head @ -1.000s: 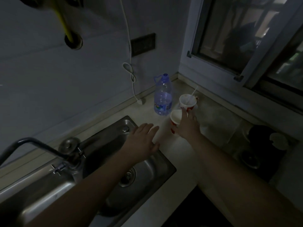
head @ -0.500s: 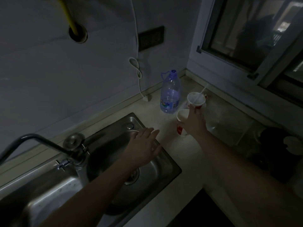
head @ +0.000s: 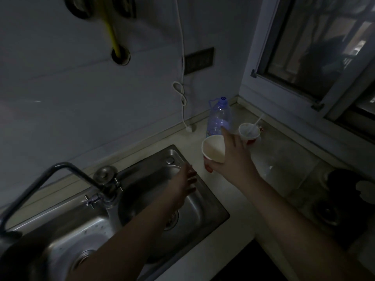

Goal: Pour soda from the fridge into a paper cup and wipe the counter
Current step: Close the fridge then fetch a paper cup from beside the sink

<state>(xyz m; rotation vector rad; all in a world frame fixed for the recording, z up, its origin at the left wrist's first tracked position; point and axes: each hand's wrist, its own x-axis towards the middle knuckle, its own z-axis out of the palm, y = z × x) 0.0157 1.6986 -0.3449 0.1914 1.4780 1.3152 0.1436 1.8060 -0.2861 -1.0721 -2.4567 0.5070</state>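
Since a second ago your right hand [head: 233, 159] has lifted the paper cup [head: 213, 149] clear of the bench [head: 227, 195]; it stood there beside the second cup [head: 249, 132] and now hangs tilted, mouth towards you, above the bench at about 1 o'clock from the sink [head: 142, 199]. Your right grip is wrapped around the cup's lower wall, index finger stretched up past the rim. Your left hand [head: 183, 184] has drawn back a little and hovers over the sink's far edge, fingers spread wide, holding nothing.

You look to be at the fetching-the-cup step, with no soda yet in sight. The next move calls for setting this cup upright on bare bench, then freeing a hand for the fridge, which lies outside the view.

As for contents: the held cup looks empty, its inside pale and dry as far as the dim light shows. The second cup, at 2 o'clock from yours, carries a straw or stirrer; any liquid in it cannot be made out. The plastic bottle [head: 219, 118] at 12 o'clock is capped and upright; its fill level is unclear.
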